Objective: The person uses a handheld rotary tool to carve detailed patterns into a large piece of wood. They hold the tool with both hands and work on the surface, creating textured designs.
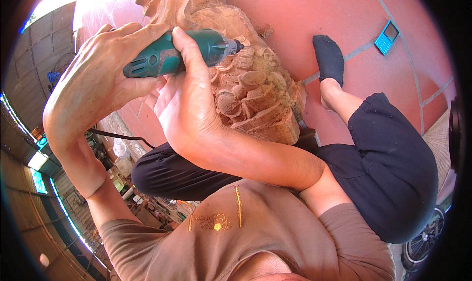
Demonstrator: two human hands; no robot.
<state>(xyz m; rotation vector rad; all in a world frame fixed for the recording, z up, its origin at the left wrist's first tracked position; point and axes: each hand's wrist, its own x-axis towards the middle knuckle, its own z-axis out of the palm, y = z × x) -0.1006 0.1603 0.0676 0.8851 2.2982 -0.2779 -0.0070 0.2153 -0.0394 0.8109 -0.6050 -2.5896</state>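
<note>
I keep both hands, left hand (93,82) and right hand (189,101), clamped around the green rotary tool (179,55); its tip probably touches the wood carving (255,91), so I press lightly

Brown tee (275,232), dark trousers (388,168), dark sock (328,57).

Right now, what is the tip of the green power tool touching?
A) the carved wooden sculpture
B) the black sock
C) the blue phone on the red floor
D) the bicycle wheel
A: both hands, left hand and right hand, grip the green handheld rotary power tool, and its metal tip meets the carved reddish-brown wooden sculpture, far from the small blue phone lying on the red tiled floor.
</note>
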